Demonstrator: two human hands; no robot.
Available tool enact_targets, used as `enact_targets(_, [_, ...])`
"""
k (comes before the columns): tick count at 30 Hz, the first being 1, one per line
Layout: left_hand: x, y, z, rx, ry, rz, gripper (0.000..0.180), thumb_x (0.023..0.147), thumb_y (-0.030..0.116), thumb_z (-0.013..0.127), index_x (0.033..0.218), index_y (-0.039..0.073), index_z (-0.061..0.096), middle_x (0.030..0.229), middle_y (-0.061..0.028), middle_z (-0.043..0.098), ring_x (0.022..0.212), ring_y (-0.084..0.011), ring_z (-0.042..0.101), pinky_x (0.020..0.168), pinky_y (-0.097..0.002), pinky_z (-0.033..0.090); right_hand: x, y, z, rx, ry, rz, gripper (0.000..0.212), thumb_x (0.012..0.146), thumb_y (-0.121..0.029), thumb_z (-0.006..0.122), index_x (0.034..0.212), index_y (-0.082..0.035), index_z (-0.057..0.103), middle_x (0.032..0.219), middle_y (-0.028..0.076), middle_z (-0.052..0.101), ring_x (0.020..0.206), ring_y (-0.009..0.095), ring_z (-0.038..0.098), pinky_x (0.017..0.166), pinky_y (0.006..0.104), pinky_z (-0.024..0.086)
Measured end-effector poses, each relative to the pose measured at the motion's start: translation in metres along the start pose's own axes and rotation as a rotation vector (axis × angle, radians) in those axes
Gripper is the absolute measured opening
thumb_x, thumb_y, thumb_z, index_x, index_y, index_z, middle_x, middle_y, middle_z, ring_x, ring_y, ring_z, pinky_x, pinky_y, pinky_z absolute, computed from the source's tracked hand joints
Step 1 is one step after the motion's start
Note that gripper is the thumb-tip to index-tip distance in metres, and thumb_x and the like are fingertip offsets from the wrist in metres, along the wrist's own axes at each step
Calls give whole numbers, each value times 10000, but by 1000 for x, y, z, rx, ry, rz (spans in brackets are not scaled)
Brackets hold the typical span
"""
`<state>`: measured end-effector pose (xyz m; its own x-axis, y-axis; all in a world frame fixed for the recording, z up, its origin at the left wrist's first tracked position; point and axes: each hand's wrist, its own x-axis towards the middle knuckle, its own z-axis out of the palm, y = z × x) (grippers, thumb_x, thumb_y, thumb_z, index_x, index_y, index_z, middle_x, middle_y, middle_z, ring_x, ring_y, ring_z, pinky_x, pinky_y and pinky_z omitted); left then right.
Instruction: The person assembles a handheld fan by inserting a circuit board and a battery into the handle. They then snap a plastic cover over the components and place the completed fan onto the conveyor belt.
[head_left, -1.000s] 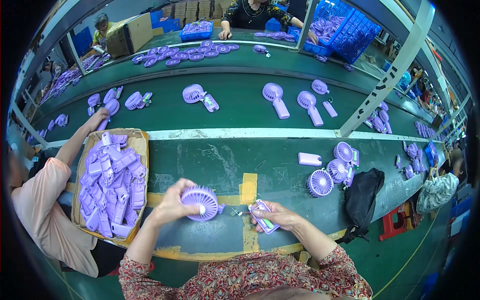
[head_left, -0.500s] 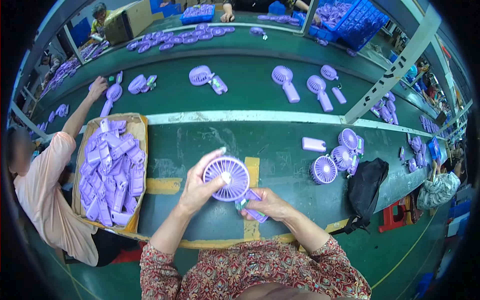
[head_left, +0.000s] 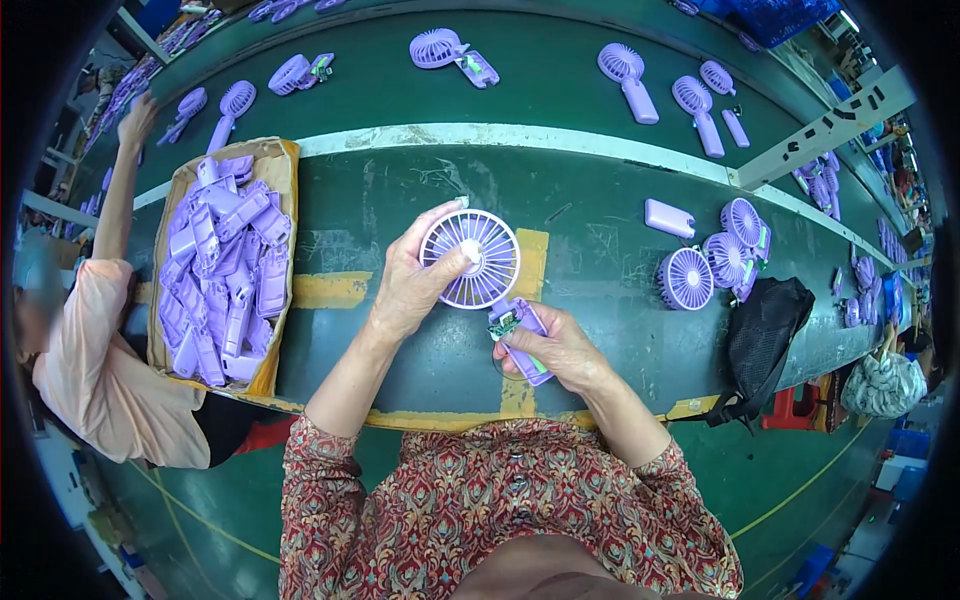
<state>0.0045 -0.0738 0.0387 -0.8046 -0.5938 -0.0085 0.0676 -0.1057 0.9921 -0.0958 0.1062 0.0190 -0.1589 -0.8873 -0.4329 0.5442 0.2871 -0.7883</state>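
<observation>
1 black bag on the green table, a red stool nearby

- fan: smooth plastic
- handle below it: smooth plastic
- counter under the fan: scuffed, faint sheen
- box left of the fan: matt cardboard
- bag right of the fan: matt cloth

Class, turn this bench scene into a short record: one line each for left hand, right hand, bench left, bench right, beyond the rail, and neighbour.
Left hand: holds round purple fan head, thumb over its centre
Right hand: holds open purple handle, green circuit board showing
Bench left: carton of purple shells
Bench right: finned purple rounds, black bag
Beyond white rail: purple fans
Neighbour: person in peach top, left
</observation>
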Motion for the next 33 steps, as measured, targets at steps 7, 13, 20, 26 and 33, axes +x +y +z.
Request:
enact_targets(7, [-4, 0, 8, -13, -5, -24, 552, 779, 191, 713, 1245, -4, 490, 1078, -82, 604, 971, -122, 567, 862, -265, 461, 7, 7, -10, -41, -5, 51, 179, 897, -113, 563, 1051, -22, 545, 806, 73, 628, 668, 114, 622, 596, 222, 531])
enact_targets(13, [-10, 7, 12, 68, -70, -10, 544, 786, 196, 712, 1245, 4, 493, 1064, -92, 611, 962, -127, 578, 844, -268, 474, 11, 8, -6, -284, 20, 19, 275, 850, -205, 640, 1041, -22, 563, 760, 25, 615, 590, 80, 585, 517, 212, 481])
enact_targets(20, [-10, -2, 10, 92, -6, -26, 552, 785, 204, 714, 1241, -6, 486, 1079, -104, 598, 963, -132, 575, 840, -266, 477, 1, 6, -4, -147, -7, 23, 311, 803, -199, 708, 1022, -37, 557, 739, 11, 602, 574, 74, 575, 515, 207, 480])
enact_targets(26, [-12, -8, 12, 65, 19, -48, 579, 783, 227, 719, 1250, -11, 473, 1096, -102, 588, 975, -130, 567, 852, -261, 467, -3, 20, 1, -12, 41, -74, 239, 883, -186, 606, 1052, -30, 538, 791, 40, 612, 637, 83, 591, 569, 218, 502])
enact_targets(33, [-12, -17, 8, 37, 11, -102, 571, 780, 221, 721, 1242, -11, 479, 1083, -95, 591, 964, -141, 571, 846, -267, 467, 0, 22, 6, -148, 118, -127, 236, 896, -214, 595, 1036, -33, 537, 794, 42, 629, 654, 94, 601, 564, 223, 494])
